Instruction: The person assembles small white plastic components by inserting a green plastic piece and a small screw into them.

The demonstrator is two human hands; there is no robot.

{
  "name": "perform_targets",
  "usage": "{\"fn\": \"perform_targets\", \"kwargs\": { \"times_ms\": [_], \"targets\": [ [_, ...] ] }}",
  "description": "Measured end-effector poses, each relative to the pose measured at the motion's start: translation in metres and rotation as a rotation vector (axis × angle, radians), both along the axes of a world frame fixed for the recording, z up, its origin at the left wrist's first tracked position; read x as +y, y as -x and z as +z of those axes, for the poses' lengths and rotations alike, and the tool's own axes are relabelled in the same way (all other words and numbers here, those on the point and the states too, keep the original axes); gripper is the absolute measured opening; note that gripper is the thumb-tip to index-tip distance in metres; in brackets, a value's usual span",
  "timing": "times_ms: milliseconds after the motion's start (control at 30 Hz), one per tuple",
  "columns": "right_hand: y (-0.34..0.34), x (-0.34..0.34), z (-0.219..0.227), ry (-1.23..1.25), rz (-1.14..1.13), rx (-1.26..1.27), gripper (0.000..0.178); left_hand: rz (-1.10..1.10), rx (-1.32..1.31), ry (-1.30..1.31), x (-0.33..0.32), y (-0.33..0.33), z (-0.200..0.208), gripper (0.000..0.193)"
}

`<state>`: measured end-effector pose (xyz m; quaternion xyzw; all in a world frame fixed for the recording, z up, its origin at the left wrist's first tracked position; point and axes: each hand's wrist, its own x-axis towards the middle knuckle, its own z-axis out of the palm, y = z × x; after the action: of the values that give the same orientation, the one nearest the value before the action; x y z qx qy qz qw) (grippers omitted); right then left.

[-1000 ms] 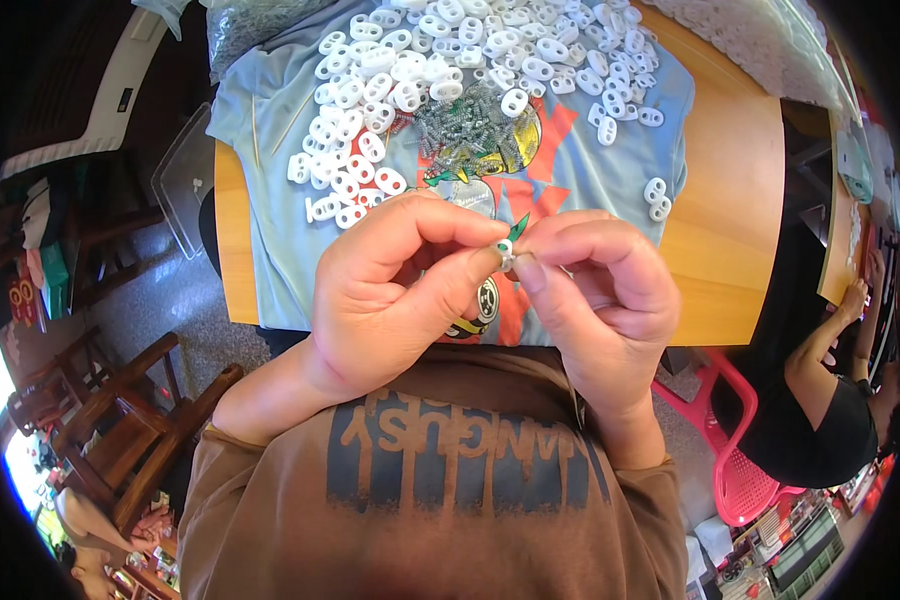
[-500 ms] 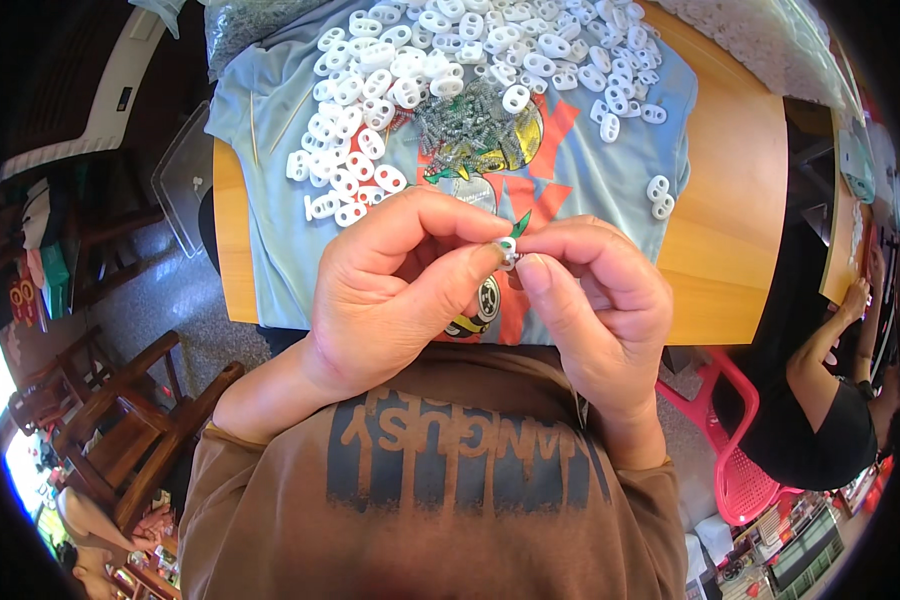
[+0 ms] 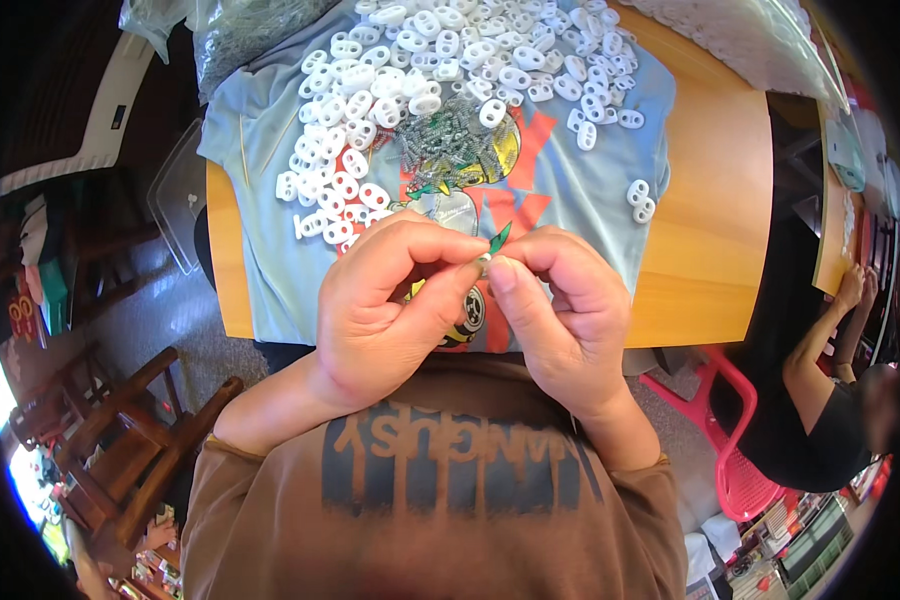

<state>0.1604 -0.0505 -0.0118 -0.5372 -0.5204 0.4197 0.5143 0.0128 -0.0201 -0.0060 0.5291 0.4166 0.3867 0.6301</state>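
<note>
Close together above the near part of a blue printed shirt, both my hands are pinched around one small white cord lock (image 3: 486, 259), mostly hidden by the fingertips. My left hand (image 3: 385, 300) grips it between thumb and forefinger. From the other side, the thumb and forefinger of my right hand (image 3: 568, 305) press against it. Whether a spring is between the fingers cannot be made out. Beyond the hands lies a heap of small metal springs (image 3: 450, 145). Many white two-hole cord lock pieces (image 3: 370, 85) are spread around and behind it.
The blue shirt (image 3: 610, 240) covers much of a wooden table (image 3: 710, 250). Two white pieces (image 3: 640, 200) lie apart at its right. Clear plastic bags (image 3: 250, 40) stand at the back. A pink chair (image 3: 735, 450) and another person (image 3: 820, 400) are at right; wooden chairs (image 3: 140, 450) at left.
The view has shifted slightly, so the pile and table sit a little differently. My right hand has moved closer to my left, and the fingertips now cover more of the white cord lock.
</note>
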Motion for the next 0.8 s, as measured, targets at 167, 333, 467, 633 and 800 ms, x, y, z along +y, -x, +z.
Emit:
{"fn": "perform_targets", "kwargs": {
  "times_ms": [167, 333, 467, 633, 800],
  "targets": [
    [0.0, 0.001, -0.004, -0.031, 0.009, -0.03, 0.002, -0.054, -0.01, 0.022, 0.001, 0.002, -0.003, 0.011],
    [-0.004, 0.003, 0.003, 0.042, 0.028, 0.018, 0.006, -0.045, -0.167, 0.187, 0.004, 0.002, -0.003, 0.011],
    [-0.022, 0.013, 0.004, -0.053, -0.089, -0.204, 0.012, 0.002, -0.261, 0.25, 0.009, 0.005, -0.005, 0.013],
    [-0.047, 0.043, -0.006, -0.099, -0.326, -0.754, 0.013, 0.039, -0.328, 0.303, 0.009, 0.008, -0.005, 0.014],
    [-0.049, 0.053, -0.013, -0.085, -0.322, -0.937, 0.011, 0.017, -0.394, 0.34, 0.01, 0.011, -0.001, 0.014]
  ]
}}
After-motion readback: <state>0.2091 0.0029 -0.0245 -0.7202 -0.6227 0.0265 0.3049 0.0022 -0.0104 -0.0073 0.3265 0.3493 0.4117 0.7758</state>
